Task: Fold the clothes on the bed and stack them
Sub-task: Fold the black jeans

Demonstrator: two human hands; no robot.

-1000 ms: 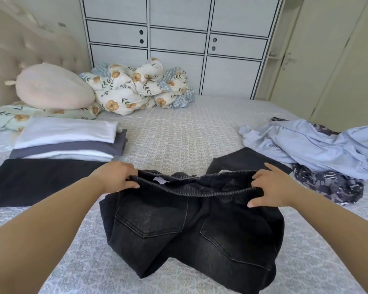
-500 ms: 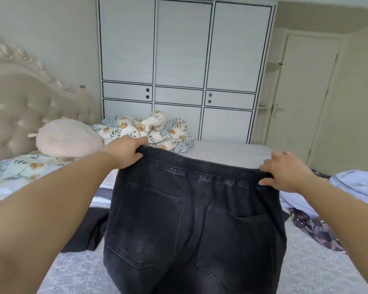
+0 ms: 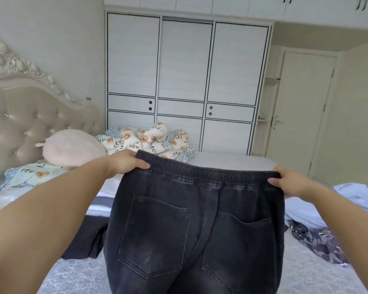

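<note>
Above the quilted bed [image 3: 225,162], each hand, left [image 3: 126,164] and right [image 3: 290,183], grips faded black denim jeans' [image 3: 191,230] ribbed elastic waistband.

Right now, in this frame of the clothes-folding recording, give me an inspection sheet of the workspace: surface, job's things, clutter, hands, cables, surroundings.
Surface: bed with a pale patterned cover.
Job's things: dark jeans held up by the elastic waistband, back pockets facing the camera; folded stack mostly hidden behind them; dark garment spread flat; light blue shirt and patterned dark garment unfolded on the right.
Clutter: floral quilt bunched at the far edge; pink pillow.
Hands: left hand and right hand each grip a waistband end.
Cables: nothing seen.
Surroundings: tufted headboard, white wardrobe, closed door.
</note>
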